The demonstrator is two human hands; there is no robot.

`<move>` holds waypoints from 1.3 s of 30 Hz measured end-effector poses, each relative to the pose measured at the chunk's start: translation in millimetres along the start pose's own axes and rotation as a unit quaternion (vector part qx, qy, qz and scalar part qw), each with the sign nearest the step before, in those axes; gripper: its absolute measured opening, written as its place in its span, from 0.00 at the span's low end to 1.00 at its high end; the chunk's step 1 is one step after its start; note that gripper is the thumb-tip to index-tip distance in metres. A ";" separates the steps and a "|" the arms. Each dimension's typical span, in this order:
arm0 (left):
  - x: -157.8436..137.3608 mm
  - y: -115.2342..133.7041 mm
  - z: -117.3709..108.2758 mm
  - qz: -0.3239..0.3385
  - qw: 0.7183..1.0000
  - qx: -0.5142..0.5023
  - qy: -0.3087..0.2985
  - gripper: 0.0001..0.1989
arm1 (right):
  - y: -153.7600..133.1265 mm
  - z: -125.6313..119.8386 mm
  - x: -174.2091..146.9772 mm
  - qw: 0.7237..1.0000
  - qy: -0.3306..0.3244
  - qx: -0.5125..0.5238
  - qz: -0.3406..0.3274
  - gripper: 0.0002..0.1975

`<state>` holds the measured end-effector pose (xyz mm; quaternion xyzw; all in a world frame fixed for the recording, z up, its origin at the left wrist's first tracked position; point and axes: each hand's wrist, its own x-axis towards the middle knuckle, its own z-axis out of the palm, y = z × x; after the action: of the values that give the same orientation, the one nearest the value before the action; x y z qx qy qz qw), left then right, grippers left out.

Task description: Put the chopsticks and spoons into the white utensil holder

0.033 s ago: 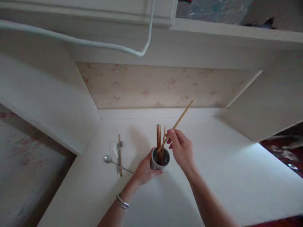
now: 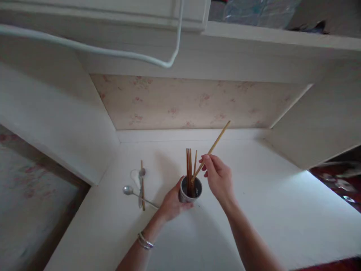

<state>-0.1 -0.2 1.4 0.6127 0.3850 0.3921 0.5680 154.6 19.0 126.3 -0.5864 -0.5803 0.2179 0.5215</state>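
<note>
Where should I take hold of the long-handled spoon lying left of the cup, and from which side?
Probably pinch the long-handled spoon from above, by its thin handle, between the lying stick and the left hand. That stretch looks bare; farther left the handle crosses the stick, and its far end is hidden at the hand.

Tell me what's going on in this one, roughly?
A person's left-hand grip is around a cup holding several thin upright sticks. The right-hand grip holds another stick at a slant, its lower end at the cup's mouth; whether it touches anything there is unclear. Left of the cup, a long-handled spoon and a loose stick lie on the white counter.
</note>
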 end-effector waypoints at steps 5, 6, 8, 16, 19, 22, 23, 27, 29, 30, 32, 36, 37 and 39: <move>0.3 4.4 -0.3 0.007 1.000 0.003 0.005 0.43 | 31.2 -9.6 -5.8 0.993 -0.012 -0.117 -0.026 0.19; 0.8 4.2 -0.1 0.009 1.000 0.002 0.005 0.43 | 37.0 -7.0 -9.0 0.989 -0.029 -0.139 -0.032 0.19; 2.2 2.2 0.5 0.011 1.000 -0.010 -0.001 0.43 | 47.3 0.4 -16.5 0.982 -0.076 -0.171 -0.037 0.19; 4.5 -8.2 0.6 0.002 0.996 -0.091 -0.026 0.43 | 71.8 8.2 -39.1 0.976 -0.198 -0.091 -0.003 0.15; 3.9 -3.6 -0.4 0.005 0.995 -0.090 -0.037 0.39 | 84.0 3.5 -47.1 0.972 -0.234 0.011 0.008 0.28; 4.4 0.7 0.8 0.019 0.994 -0.097 -0.043 0.37 | 96.2 6.5 -57.0 0.965 -0.244 0.089 0.034 0.51; 4.7 1.2 1.7 0.022 0.993 -0.103 -0.047 0.37 | 99.4 9.5 -60.2 0.964 -0.238 0.109 0.043 0.55; 2.5 -0.5 2.3 0.022 0.999 -0.040 -0.024 0.35 | 109.0 25.1 -70.5 0.963 -0.208 0.162 0.052 0.44; -2.6 -1.9 -4.0 0.026 0.998 0.058 0.015 0.33 | 113.4 30.8 -74.4 0.965 -0.197 0.167 0.043 0.37; -6.2 -2.3 -9.8 0.024 0.993 0.113 0.036 0.31 | 115.8 32.6 -76.0 0.967 -0.191 0.162 0.040 0.35; -14.4 -1.9 -26.1 0.000 0.970 0.229 0.081 0.24 | 120.3 34.4 -78.6 0.972 -0.177 0.148 0.040 0.36; -29.5 0.4 -66.6 -0.050 0.860 0.477 0.173 0.12 | 126.2 34.6 -80.6 0.976 -0.168 0.128 0.048 0.38; -32.2 0.2 -75.1 -0.058 0.824 0.531 0.186 0.12 | 126.8 34.7 -80.6 0.976 -0.167 0.128 0.047 0.38; -36.3 -1.7 -87.8 -0.075 0.763 0.610 0.202 0.12 | 127.5 35.3 -80.6 0.977 -0.161 0.132 0.046 0.38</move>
<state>-95.1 1.2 2.3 0.7057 0.6933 0.1455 0.0115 163.4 -13.8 -24.8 -0.4958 -0.5952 0.4079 0.4834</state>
